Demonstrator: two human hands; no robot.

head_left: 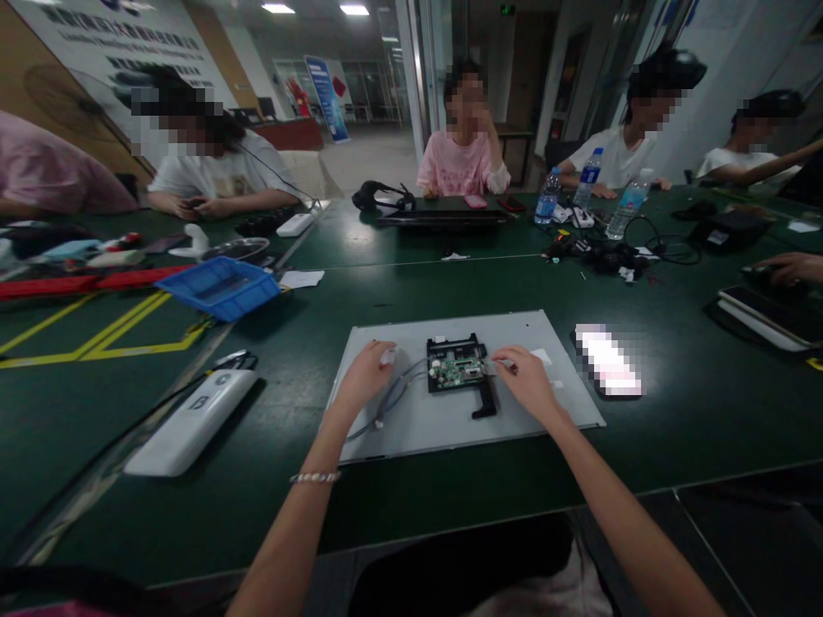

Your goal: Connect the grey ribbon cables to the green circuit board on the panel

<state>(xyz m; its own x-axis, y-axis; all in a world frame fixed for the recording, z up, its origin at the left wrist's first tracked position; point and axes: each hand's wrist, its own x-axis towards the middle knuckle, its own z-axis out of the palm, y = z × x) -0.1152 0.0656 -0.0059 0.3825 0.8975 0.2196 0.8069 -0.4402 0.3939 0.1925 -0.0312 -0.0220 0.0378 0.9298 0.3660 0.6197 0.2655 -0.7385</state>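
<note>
A light grey flat panel (424,433) lies on the green table in front of me. On its middle sits a black bracket (485,403) carrying a green circuit board (458,370). Grey cables (393,396) run from the board's left side across the panel. My left hand (365,377) is over the panel's left part, fingers pinched round a small whitish piece too blurred to name. At the board's right edge my right hand (528,381) has thumb and fingers closed together; a small pale bit shows at the fingertips, its kind unclear.
A lit phone (608,362) lies right of the panel. To the left are a white power bank (193,424) with a black cable and a blue basket (222,287). Bottles (586,178) and tangled cables stand farther back. Several people sit round the table.
</note>
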